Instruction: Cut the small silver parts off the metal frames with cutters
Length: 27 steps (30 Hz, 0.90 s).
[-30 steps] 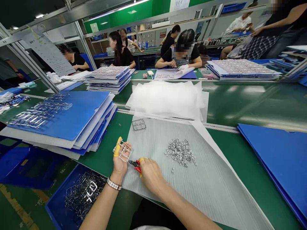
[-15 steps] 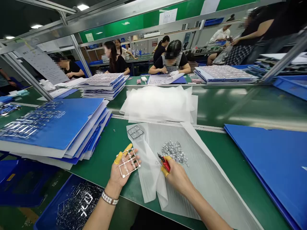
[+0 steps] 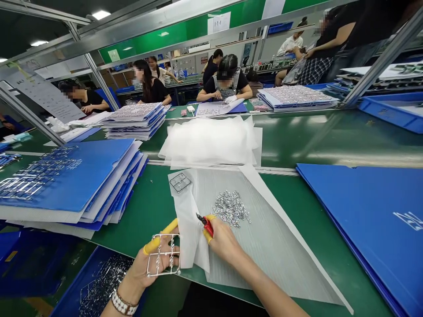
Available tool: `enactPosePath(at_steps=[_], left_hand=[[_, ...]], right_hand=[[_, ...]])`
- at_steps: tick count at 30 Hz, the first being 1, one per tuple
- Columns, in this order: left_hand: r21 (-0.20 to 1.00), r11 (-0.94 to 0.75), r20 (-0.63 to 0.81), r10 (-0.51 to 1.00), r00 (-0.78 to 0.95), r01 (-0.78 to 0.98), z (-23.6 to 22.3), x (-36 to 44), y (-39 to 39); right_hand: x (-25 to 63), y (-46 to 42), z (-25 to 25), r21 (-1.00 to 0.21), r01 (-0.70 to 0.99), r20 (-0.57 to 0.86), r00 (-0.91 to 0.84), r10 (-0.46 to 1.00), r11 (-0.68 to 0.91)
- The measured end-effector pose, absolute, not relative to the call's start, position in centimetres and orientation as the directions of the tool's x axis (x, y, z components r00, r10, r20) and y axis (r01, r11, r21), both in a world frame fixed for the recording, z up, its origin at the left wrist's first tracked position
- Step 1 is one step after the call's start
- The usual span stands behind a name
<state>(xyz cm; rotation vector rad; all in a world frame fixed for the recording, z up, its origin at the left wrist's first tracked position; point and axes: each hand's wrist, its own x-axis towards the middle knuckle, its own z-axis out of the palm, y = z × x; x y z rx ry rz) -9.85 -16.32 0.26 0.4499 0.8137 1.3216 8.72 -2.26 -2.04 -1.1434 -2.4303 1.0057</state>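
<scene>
In my left hand (image 3: 149,260) is a shiny silver plastic sprue frame (image 3: 164,254) with small parts on its inner bars; yellow finger cots cover the thumb and a finger. My right hand (image 3: 222,240), also in yellow cots, is closed around red-handled side cutters (image 3: 206,225), their dark jaws pointing up and left, apart from the frame. A heap of small silver parts (image 3: 231,208) lies on a translucent white foam sheet (image 3: 264,246) beyond the right hand. Another sprue frame (image 3: 180,182) rests on the sheet's far left corner.
A stack of blue boards and white sheets (image 3: 109,163) bearing frames stands at left. Below the table edge is a blue bin (image 3: 74,281) of sprues. Blue boards (image 3: 363,211) lie at right. White foam sheets (image 3: 211,141) are piled ahead. A person (image 3: 226,81) works across the bench.
My left hand has moved down and left with the sprue frame, turning it. The right hand has shifted left with the cutters. The whole view has shifted slightly.
</scene>
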Motion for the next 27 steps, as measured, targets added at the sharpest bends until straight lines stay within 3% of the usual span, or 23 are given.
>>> enactPosePath(at_steps=[4,8,11,17,23,27], left_hand=[[0.787,0.257,-0.269,0.961,0.064,-0.560,0.9,-11.3,-16.6],[0.900,0.313,-0.314,0.948,0.046,-0.303,1.4,-12.7,-16.8],[0.920,0.367,-0.366,0.930,0.036,-0.136,2.1,-13.6,-16.7],[0.865,0.501,-0.501,0.864,-0.036,-0.008,3.3,-16.5,-18.0],[0.806,0.565,-0.537,0.824,-0.181,0.179,3.3,-19.9,-19.5],[0.762,0.583,-0.521,0.810,-0.268,0.281,4.9,-22.2,-20.8]], right_hand=[[8.2,-2.9,-1.5,-0.694,0.563,-0.080,-0.680,0.729,0.449],[7.6,-3.4,-1.4,-0.691,0.561,-0.104,-0.701,0.706,0.456],[7.7,-3.4,-1.6,-0.708,0.545,-0.098,-0.705,0.702,0.449],[9.3,-2.1,-1.6,-0.730,0.567,-0.094,-0.637,0.766,0.382],[11.7,0.0,-1.1,-0.515,0.743,-0.084,-0.539,0.838,0.427],[13.4,0.6,-1.1,-0.481,0.771,-0.044,-0.497,0.866,0.418]])
